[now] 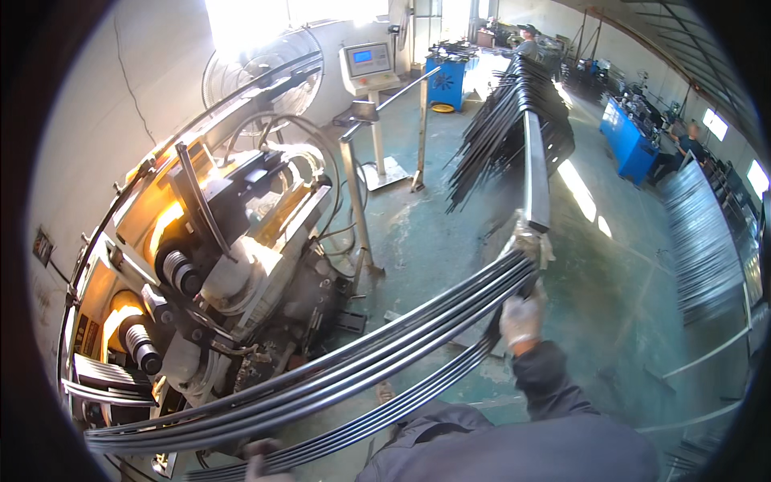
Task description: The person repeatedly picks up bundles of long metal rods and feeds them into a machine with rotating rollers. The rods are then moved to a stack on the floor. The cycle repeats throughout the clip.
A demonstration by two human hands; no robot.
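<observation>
Long dark metal tubes stretch across the lower part of the head view in two bundles, an upper bundle (345, 365) and a thinner lower bundle (401, 411). My right hand (522, 317), in a pale glove, is closed around the lower bundle near its right end, just below the end of the upper one. At the bottom edge, my left hand (263, 462) is closed on the lower bundle toward its left end; it is partly cut off and a little blurred. The upper bundle's right end lies by a wrapped end of a grey metal beam (536, 173).
A machine (241, 273) with ribbed rollers and hoses stands at left. Behind it are a control panel (369, 68) on a post and a large fan (261, 80). Many dark rods (502, 120) hang over the beam. Blue machines (630, 140), a stack of tubes (703, 241) and two people are farther off.
</observation>
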